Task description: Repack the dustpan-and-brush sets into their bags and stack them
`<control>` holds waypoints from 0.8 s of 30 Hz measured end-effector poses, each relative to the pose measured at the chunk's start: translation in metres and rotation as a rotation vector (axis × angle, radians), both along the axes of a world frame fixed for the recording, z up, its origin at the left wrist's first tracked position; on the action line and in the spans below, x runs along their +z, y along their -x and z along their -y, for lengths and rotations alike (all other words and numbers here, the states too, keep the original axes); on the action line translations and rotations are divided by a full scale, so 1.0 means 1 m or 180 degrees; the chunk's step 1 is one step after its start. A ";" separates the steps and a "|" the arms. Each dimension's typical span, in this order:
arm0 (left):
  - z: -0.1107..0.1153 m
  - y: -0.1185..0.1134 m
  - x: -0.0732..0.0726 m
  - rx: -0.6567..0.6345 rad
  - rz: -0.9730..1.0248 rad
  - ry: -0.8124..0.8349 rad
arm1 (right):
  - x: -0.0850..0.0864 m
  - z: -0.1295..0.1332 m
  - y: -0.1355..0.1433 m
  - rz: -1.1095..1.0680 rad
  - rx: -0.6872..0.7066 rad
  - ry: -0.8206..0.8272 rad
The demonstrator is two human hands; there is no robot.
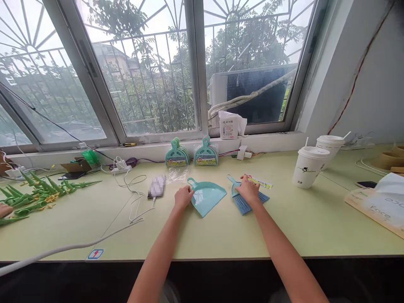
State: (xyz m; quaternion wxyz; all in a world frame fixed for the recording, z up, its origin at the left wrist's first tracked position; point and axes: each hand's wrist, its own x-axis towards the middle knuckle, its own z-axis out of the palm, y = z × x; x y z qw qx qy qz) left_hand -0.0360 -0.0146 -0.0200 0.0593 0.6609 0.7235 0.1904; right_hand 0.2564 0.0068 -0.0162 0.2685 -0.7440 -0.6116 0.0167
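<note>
A teal dustpan (206, 198) lies on the table in front of me, its handle pointing away to the left. My left hand (183, 197) is closed on its left edge, near the handle. To the right lies a small hand brush (242, 205) with blue bristles fanned toward me and a teal handle. My right hand (248, 189) grips the brush from above, fingers curled over its body and partly hiding it. Just beyond that hand lies a yellow-green printed label (261, 182), partly covered by the fingers.
Two stacks of packed dustpan sets (177, 154) stand against the sill. White cups (309, 168) with straws and a tissue pack (377, 206) are at right. A white cable (72, 246) crosses the left side. Green plastic pieces (34, 198) lie far left, beside another person's hand (4, 209).
</note>
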 end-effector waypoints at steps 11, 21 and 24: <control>0.016 -0.051 -0.007 -0.2043 0.0293 -0.0491 | -0.004 0.010 0.038 -0.0044 0.1877 -0.0259; 0.008 -0.028 -0.002 -0.1718 -0.0656 -0.1316 | 0.001 0.021 0.049 -0.0842 0.2735 0.0150; 0.005 -0.027 -0.004 -0.1784 -0.0634 -0.1146 | 0.001 0.025 0.055 -0.0920 0.2843 0.0039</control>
